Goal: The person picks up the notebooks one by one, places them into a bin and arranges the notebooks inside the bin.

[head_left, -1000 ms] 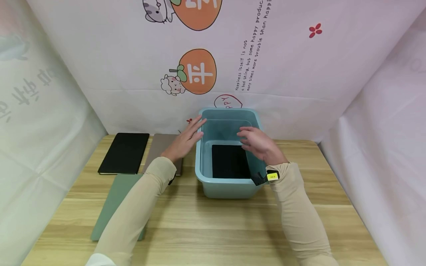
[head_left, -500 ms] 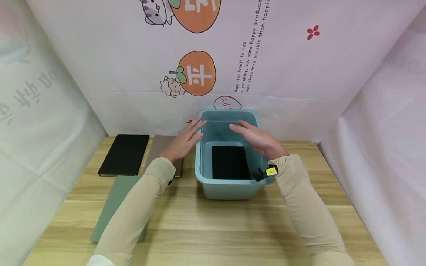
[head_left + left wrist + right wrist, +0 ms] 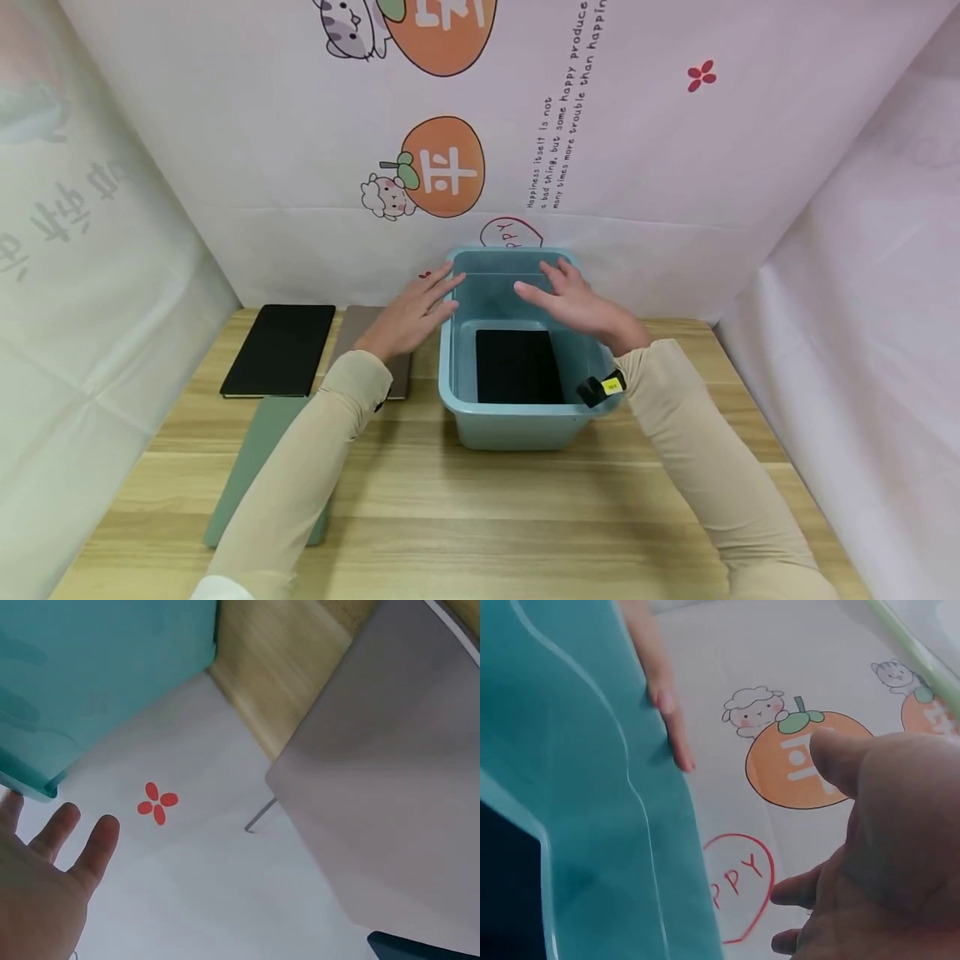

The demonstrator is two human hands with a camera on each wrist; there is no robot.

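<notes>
A blue-green plastic bin [image 3: 517,409] stands against the back wall, and a flat black notebook [image 3: 517,367] lies on its floor. My left hand [image 3: 408,317] has its fingers extended at the bin's left rim; in the right wrist view its fingertips [image 3: 681,742] rest at that rim. Over the right side of the bin hovers my right hand [image 3: 585,310], fingers spread and holding nothing. The left wrist view has the left palm [image 3: 41,900] beside the bin wall [image 3: 112,667], nothing gripped.
Left of the bin lie a grey-brown notebook [image 3: 358,327], partly behind my left arm, and another black notebook [image 3: 281,350]. Nearer, a green notebook [image 3: 255,471] is partly covered by the left sleeve. White printed cloth [image 3: 637,167] walls the wooden table [image 3: 480,517].
My right hand has turned and its fingers have straightened and spread, while its forearm shifted slightly right. The left hand, the bin and the notebooks look unchanged.
</notes>
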